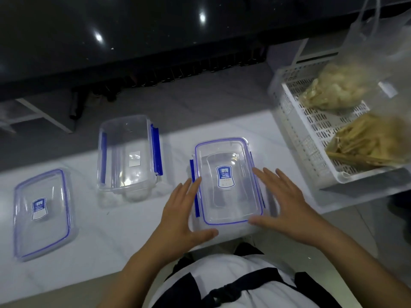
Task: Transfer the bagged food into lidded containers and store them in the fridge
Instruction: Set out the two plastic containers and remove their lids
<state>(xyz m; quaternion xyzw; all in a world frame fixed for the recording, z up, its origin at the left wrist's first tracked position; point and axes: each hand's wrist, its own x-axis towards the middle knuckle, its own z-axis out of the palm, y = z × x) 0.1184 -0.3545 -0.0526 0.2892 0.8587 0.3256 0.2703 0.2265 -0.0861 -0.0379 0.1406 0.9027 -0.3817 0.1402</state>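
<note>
fingers of my left hand (pixel 181 215) and right hand (pixel 283 202) lie spread and flat along both long sides of the lidded container (pixel 228 184) on the white table (pixel 93 247), an open container (pixel 130 153) and loose lid (pixel 42 213) leftward, bagged food (pixel 364 138) in the basket (pixel 311 130) rightward.

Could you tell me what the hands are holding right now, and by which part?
Both open hands, left hand and right hand, flank the lidded container at its long sides; a closed grip cannot be confirmed.

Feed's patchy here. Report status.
Both hands open, left and right, flanking lidded container. Other container open, lid beside it. Bagged food still in basket.
</note>
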